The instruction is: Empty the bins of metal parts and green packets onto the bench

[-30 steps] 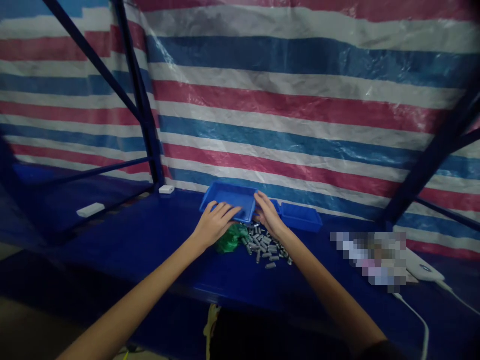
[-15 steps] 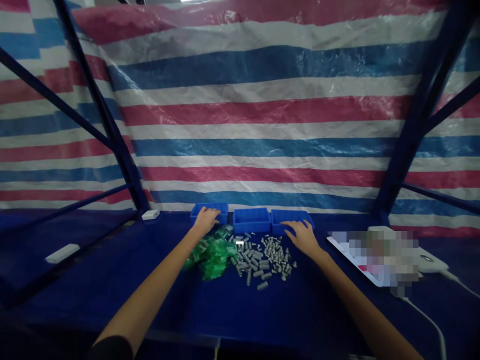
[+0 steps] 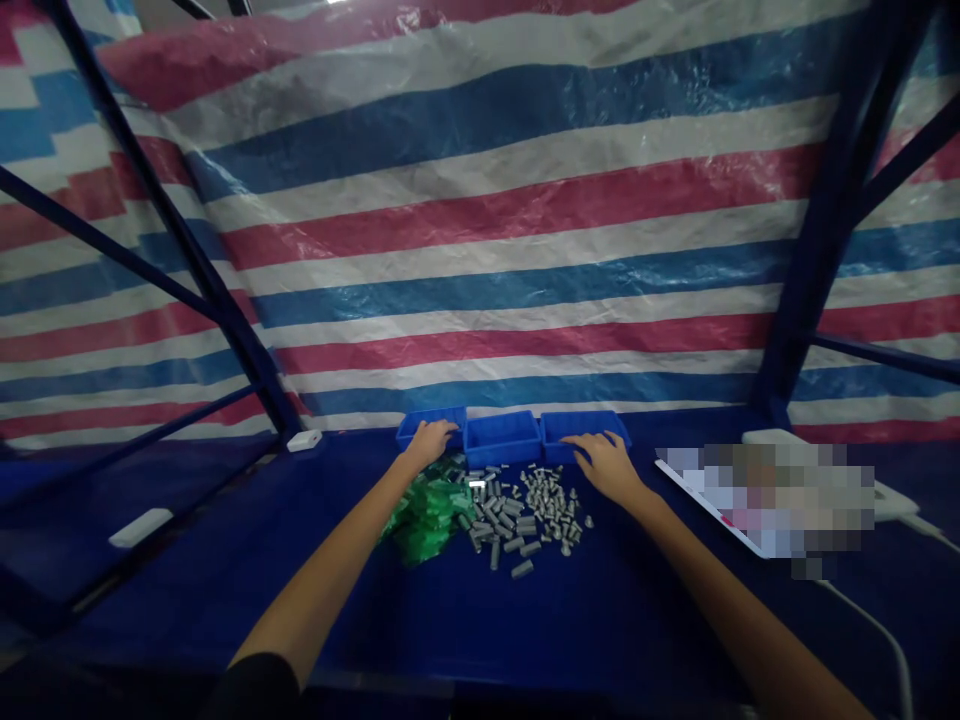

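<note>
My left hand (image 3: 430,445) is at the front of the left blue bin (image 3: 417,417), its fingers hooked over the front wall and pointing right. Fingers spread, my right hand (image 3: 607,468) rests at the front rim of the right blue bin (image 3: 564,424); nothing shows in its grasp. Between them stands the middle blue bin (image 3: 501,450). In front of the bins lie a crumpled green plastic bag (image 3: 426,520), a pile of grey metal cylinders (image 3: 504,520) and a heap of small metal screws (image 3: 553,505).
A white-edged tablet-like thing (image 3: 705,505), mostly blurred out, lies at the right with a white cable (image 3: 874,620). Two small white boxes, a far one (image 3: 304,440) and a near one (image 3: 141,527), sit at the left. Dark frame posts (image 3: 814,240) and a striped sheet (image 3: 517,220) stand behind.
The left bin has shifted right with my left hand, closing the gap to the middle bin. My right hand stays at the right bin. The view has tilted slightly.
</note>
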Demonstrator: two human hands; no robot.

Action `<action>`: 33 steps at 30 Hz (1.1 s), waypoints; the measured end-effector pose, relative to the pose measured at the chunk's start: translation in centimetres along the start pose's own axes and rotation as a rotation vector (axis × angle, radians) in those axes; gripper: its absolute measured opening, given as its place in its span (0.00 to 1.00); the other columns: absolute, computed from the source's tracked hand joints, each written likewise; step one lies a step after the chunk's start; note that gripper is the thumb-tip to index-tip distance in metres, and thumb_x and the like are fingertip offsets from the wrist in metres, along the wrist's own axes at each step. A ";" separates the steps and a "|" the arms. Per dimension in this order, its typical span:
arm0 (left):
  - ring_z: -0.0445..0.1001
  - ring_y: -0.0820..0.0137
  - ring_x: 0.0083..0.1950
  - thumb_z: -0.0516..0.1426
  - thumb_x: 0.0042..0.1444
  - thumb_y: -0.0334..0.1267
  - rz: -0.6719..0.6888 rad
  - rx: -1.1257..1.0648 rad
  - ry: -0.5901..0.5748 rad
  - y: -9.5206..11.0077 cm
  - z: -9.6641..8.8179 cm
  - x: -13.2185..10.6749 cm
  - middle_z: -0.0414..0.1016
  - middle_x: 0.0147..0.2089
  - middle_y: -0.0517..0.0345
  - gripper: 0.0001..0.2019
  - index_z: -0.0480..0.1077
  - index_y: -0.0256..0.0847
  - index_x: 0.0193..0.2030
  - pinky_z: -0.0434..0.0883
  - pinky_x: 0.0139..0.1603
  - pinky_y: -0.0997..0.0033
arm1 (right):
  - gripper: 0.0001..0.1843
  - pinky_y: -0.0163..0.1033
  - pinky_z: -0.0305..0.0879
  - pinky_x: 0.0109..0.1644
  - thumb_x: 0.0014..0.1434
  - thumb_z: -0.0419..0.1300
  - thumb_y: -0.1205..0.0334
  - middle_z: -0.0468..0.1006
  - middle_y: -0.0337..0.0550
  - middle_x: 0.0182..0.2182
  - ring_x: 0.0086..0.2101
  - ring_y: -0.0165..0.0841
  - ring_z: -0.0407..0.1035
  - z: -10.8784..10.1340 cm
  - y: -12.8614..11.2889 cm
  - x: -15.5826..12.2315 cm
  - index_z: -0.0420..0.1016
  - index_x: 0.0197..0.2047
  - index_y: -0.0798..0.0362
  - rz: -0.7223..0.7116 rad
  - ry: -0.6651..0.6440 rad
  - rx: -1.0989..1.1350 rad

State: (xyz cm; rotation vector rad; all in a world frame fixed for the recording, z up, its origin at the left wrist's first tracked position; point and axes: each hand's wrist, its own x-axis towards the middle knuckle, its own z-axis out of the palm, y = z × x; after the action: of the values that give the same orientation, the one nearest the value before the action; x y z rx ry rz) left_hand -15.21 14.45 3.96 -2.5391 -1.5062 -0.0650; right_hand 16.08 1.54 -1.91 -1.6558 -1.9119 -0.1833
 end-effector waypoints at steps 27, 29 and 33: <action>0.66 0.60 0.55 0.50 0.57 0.30 0.112 -0.024 0.194 7.7 -1.7 -2.2 0.72 0.51 0.49 0.13 0.72 0.43 0.46 0.57 0.56 0.57 | 0.22 0.53 0.39 0.63 0.62 0.45 0.70 0.78 0.39 0.43 0.46 0.33 0.67 -0.2 0.4 0.2 0.74 0.51 0.42 0.006 0.076 0.141; 0.61 0.55 0.61 0.49 0.60 0.37 0.021 -0.027 0.256 7.3 -1.5 -2.8 0.66 0.58 0.43 0.18 0.66 0.38 0.55 0.56 0.58 0.55 | 0.21 0.51 0.42 0.62 0.62 0.46 0.69 0.77 0.42 0.46 0.49 0.34 0.66 -0.3 0.2 0.3 0.73 0.52 0.44 -0.025 0.058 0.167; 0.50 0.48 0.67 0.40 0.62 0.50 -0.340 -0.003 0.259 4.6 -1.3 -3.5 0.57 0.65 0.36 0.29 0.57 0.31 0.63 0.56 0.60 0.50 | 0.20 0.51 0.46 0.61 0.60 0.53 0.63 0.70 0.48 0.55 0.55 0.38 0.61 -0.9 -0.1 0.3 0.70 0.55 0.48 -0.043 0.045 0.153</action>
State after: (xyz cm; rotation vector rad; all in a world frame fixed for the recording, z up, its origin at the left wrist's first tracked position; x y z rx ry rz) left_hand -12.80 9.05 4.15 -2.1473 -1.8035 -0.4249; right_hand 16.24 1.35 -0.99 -1.4990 -1.8796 -0.0877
